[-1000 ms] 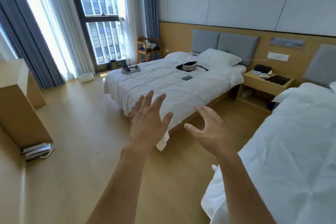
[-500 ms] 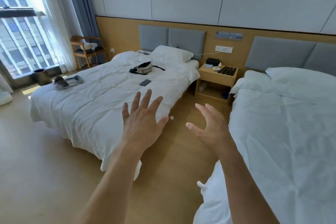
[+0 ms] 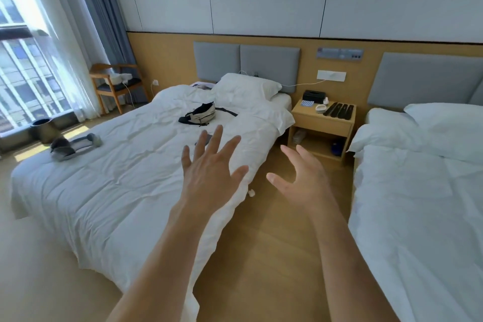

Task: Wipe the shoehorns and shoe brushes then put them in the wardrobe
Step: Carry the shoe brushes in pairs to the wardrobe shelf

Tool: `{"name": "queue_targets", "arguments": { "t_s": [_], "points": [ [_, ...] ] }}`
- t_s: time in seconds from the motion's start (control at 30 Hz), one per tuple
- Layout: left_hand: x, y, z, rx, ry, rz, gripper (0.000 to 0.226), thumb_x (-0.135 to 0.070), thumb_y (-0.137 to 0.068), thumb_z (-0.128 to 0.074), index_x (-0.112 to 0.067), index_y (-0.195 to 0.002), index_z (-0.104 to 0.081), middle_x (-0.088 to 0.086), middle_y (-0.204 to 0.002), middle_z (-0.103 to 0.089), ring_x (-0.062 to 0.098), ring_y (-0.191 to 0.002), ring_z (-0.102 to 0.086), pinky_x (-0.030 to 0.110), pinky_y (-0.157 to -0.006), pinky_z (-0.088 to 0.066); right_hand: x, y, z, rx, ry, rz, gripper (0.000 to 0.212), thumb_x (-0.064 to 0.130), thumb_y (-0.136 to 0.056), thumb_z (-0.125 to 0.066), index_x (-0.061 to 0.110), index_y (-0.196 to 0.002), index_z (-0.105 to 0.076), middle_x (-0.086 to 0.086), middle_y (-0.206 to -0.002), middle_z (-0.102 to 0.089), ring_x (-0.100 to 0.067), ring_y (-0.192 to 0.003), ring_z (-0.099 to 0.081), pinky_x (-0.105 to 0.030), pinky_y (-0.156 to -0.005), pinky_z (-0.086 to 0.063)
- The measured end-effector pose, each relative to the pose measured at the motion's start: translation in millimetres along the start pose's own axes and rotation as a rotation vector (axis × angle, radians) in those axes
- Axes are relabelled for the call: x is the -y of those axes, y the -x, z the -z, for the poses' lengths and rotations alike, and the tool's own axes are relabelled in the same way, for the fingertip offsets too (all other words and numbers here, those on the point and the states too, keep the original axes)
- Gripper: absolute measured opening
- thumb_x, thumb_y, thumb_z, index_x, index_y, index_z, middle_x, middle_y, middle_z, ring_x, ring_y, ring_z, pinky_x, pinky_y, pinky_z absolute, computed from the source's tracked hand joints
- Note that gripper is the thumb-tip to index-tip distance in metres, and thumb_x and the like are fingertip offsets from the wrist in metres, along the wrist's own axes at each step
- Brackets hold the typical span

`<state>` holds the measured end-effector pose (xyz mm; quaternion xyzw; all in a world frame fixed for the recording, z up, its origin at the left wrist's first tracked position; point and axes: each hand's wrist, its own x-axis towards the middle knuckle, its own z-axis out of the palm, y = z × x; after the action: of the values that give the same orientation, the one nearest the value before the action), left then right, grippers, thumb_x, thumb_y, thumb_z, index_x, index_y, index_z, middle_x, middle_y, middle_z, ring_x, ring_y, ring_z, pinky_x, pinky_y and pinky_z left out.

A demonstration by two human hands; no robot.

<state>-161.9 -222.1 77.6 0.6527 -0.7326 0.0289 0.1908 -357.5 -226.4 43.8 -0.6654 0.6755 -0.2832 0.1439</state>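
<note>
Several long black items, likely the shoehorns and shoe brushes (image 3: 339,108), lie side by side on the right half of a wooden nightstand (image 3: 322,123) between two beds. My left hand (image 3: 210,171) is raised over the edge of the left bed, fingers spread, holding nothing. Beside it, above the wooden floor of the aisle, my right hand (image 3: 303,180) is empty too, its fingers apart and slightly curled. Both hands are well short of the nightstand. No wardrobe or cloth is in view.
The left bed (image 3: 109,178) carries a black-and-white waist bag (image 3: 200,114), a dark phone (image 3: 203,140) and a grey headset (image 3: 70,145). The right bed (image 3: 423,204) flanks the aisle. A black tissue box (image 3: 313,96) and a white dish sit on the nightstand. A wooden chair (image 3: 115,85) stands by the window.
The view has swung right, away from the window and toward the nightstand, which now sits nearer the centre. Both hands stay raised, empty and spread in front of me.
</note>
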Motion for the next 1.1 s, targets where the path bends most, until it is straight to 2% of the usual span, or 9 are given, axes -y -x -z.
{"name": "queue_targets", "arguments": {
  "t_s": [0.23,0.57,0.67,0.9,1.1],
  "points": [
    [-8,-121,-49,0.005,0.074,-0.036,0.063,-0.061,-0.093,-0.045,-0.047,-0.148,-0.018,-0.009,-0.163,0.0,0.023,-0.151,0.003,0.055,-0.118,-0.006,-21,-114,-5,-0.036,0.005,-0.03,0.073,0.061,-0.087,-0.06,0.044,-0.15,-0.028,0.006,-0.165,-0.017,-0.022,-0.152,-0.014,-0.053,-0.12,-0.024],
    [-42,-299,-146,0.044,0.173,-0.202,0.064,-0.061,-0.092,-0.046,-0.045,-0.148,-0.02,-0.006,-0.163,-0.006,0.025,-0.15,-0.003,0.057,-0.117,-0.01,-85,-252,-10,-0.151,0.136,-0.218,0.076,0.06,-0.088,-0.061,0.042,-0.152,-0.027,0.006,-0.166,-0.016,-0.02,-0.153,-0.014,-0.05,-0.12,-0.026],
    [-51,-358,-171,0.045,0.21,-0.268,0.064,-0.062,-0.091,-0.047,-0.046,-0.147,-0.021,-0.006,-0.163,-0.009,0.025,-0.15,-0.005,0.056,-0.117,-0.011,-96,-304,-11,-0.171,0.211,-0.288,0.074,0.062,-0.088,-0.059,0.042,-0.153,-0.028,0.006,-0.167,-0.012,-0.022,-0.153,-0.012,-0.048,-0.121,-0.023],
    [-68,-498,-211,0.064,0.238,-0.393,0.064,-0.063,-0.09,-0.048,-0.045,-0.147,-0.024,-0.006,-0.162,-0.012,0.027,-0.15,-0.008,0.058,-0.117,-0.013,-113,-424,-11,-0.205,0.341,-0.38,0.074,0.064,-0.089,-0.056,0.046,-0.153,-0.023,0.007,-0.168,-0.002,-0.023,-0.155,0.0,-0.055,-0.121,-0.01],
    [-94,-577,-253,0.131,0.273,-0.458,0.061,-0.059,-0.091,-0.05,-0.045,-0.146,-0.025,-0.007,-0.162,-0.011,0.025,-0.15,-0.007,0.058,-0.117,-0.012,-146,-501,-6,-0.205,0.409,-0.442,0.077,0.066,-0.087,-0.055,0.045,-0.153,-0.021,0.007,-0.168,-0.003,-0.024,-0.155,0.001,-0.055,-0.121,-0.003]
  ]
}}
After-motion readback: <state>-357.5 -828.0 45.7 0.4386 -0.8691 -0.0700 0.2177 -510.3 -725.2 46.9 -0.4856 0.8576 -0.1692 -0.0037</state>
